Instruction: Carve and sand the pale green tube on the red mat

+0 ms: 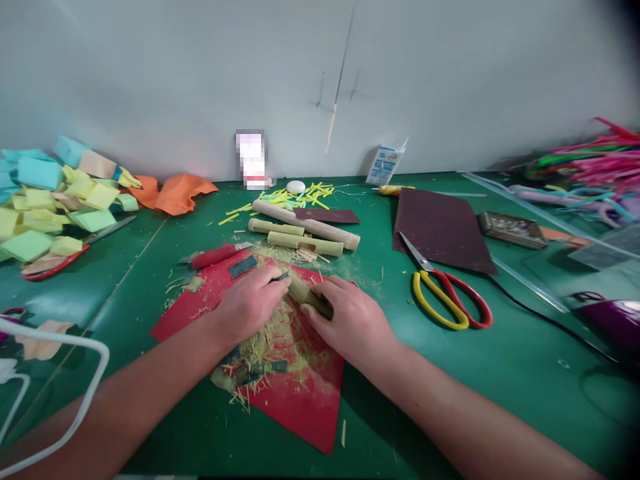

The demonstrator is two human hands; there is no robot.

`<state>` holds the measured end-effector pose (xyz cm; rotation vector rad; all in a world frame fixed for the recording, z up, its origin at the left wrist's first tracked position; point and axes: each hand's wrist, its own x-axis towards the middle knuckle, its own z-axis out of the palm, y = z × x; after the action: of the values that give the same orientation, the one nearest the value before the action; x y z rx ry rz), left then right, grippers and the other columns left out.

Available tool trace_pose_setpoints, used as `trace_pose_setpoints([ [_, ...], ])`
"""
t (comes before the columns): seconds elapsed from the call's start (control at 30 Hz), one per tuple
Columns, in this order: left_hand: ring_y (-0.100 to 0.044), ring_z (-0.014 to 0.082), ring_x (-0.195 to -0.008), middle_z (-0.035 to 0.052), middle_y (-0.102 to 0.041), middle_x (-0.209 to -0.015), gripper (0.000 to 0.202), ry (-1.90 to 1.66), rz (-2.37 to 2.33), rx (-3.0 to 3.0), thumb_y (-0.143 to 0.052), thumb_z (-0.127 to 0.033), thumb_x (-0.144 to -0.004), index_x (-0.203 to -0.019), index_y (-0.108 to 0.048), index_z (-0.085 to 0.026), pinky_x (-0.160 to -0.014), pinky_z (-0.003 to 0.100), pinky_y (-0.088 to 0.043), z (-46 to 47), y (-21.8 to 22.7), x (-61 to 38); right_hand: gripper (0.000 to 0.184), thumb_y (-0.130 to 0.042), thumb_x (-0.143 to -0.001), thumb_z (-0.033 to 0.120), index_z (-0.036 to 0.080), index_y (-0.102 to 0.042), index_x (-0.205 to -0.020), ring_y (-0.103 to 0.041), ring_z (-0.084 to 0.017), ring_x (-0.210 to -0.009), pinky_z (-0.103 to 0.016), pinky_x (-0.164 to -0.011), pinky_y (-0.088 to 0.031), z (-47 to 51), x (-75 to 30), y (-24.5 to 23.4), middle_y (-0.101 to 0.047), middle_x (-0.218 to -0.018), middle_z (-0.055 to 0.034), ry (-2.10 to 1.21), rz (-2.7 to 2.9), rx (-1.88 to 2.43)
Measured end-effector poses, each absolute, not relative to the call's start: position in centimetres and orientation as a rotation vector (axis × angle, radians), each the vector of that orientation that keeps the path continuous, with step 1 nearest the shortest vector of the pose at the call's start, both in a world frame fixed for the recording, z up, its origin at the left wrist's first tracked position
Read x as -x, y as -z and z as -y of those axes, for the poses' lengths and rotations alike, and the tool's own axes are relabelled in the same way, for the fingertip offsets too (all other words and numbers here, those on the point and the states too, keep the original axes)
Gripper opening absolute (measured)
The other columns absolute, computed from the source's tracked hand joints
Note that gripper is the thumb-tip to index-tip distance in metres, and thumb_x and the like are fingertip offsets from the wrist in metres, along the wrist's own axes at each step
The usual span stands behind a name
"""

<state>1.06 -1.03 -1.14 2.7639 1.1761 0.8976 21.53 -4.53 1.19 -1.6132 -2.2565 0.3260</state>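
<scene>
Right hand (349, 313) grips a bamboo tube (303, 291) above a red sheet (318, 408); left hand (254, 300) pinches a dark strip (281, 275). Around the tube sit a red-handled knife (215, 256) at ten o'clock, scissors (425, 268) at three, a packet (385, 165) at one — contents hidden.

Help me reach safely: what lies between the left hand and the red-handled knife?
In the head view, a dark strip, possibly sandpaper, lies on the red sheet between the left hand and red-handled knife.
</scene>
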Motion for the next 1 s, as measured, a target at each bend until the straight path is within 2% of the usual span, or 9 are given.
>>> trace_pose_setpoints([
  [0.43,-0.058,0.0157,-0.087,0.0080,-0.060,-0.094,0.021,-0.972,-1.212,-2.684,-0.046,-0.021,-0.093,-0.097,-0.066,-0.015,-0.079,0.029,-0.049,0.3,1.1,-0.3,0.015,-0.054,-0.082,0.033,0.019,-0.060,-0.082,-0.052,-0.015,-0.072,-0.027,-0.060,-0.034,4.7,-21.7,-1.0,-0.058,-0.084,-0.0029,-0.348,2.251,1.592],
  [0.63,-0.059,0.0146,-0.089,0.0055,-0.061,-0.096,0.019,-1.202,-1.304,-2.546,-0.052,-0.023,-0.090,-0.105,-0.064,-0.019,-0.082,0.029,-0.049,0.5,0.3,-0.2,0.017,-0.053,-0.082,0.035,0.019,-0.060,-0.083,-0.052,-0.015,-0.072,-0.027,-0.061,-0.035,4.6,-21.6,-1.0,-0.059,-0.085,-0.0031,-0.358,2.249,1.598],
  [0.87,-0.060,0.0151,-0.089,0.0044,-0.062,-0.096,0.015,-1.186,-1.313,-2.360,-0.060,-0.024,-0.084,-0.098,-0.065,-0.020,-0.083,0.030,-0.050,0.7,0.3,-1.3,0.017,-0.053,-0.083,0.035,0.020,-0.062,-0.086,-0.054,-0.016,-0.073,-0.028,-0.060,-0.036,4.3,-21.2,-1.0,-0.059,-0.085,-0.0028,-0.344,2.244,1.619],
  [1.0,-0.060,0.0143,-0.088,0.0034,-0.063,-0.095,0.015,-1.143,-1.333,-2.290,-0.058,-0.023,-0.086,-0.097,-0.068,-0.022,-0.081,0.029,-0.050,0.6,0.7,-1.4,0.019,-0.052,-0.085,0.035,0.020,-0.062,-0.091,-0.056,-0.017,-0.078,-0.028,-0.063,-0.037,4.2,-21.3,-0.8,-0.060,-0.087,-0.0032,-0.351,2.227,1.626],
])
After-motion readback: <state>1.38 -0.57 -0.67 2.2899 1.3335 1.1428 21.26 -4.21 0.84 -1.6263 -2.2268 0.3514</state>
